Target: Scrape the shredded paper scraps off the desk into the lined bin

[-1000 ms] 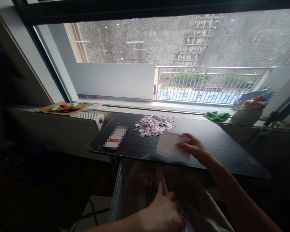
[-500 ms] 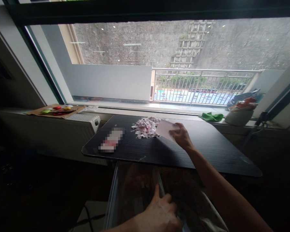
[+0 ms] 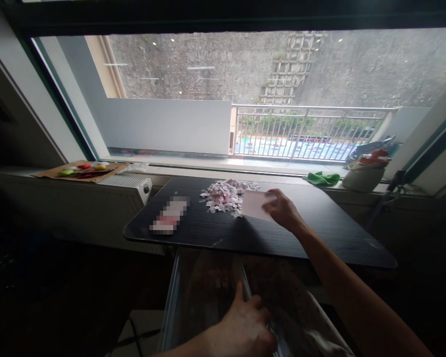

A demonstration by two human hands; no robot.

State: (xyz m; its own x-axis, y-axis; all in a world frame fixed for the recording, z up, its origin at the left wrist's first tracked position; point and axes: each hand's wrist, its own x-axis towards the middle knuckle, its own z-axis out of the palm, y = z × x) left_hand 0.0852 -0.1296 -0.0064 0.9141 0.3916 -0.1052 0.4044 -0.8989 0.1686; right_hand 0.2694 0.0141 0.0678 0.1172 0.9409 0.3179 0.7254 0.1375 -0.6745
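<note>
My right hand is closed on a pale, flat rectangular card above the dark table. The card's left edge meets a heap of small white and pinkish paper scraps. Below the table's front edge, my left hand grips the right wall of a clear plastic bin, its index finger lying along the rim. The inside of the bin is dark, with a few faint light pieces showing.
A blurred-out flat item lies on the table's left. A radiator stands left, near cardboard bearing colourful items. On the sill are a green cloth and a pale pot. A window with a railing outside lies beyond.
My right hand and the card have shifted slightly, and the card now stands more level, against the heap's right side. My left hand keeps its place on the bin.
</note>
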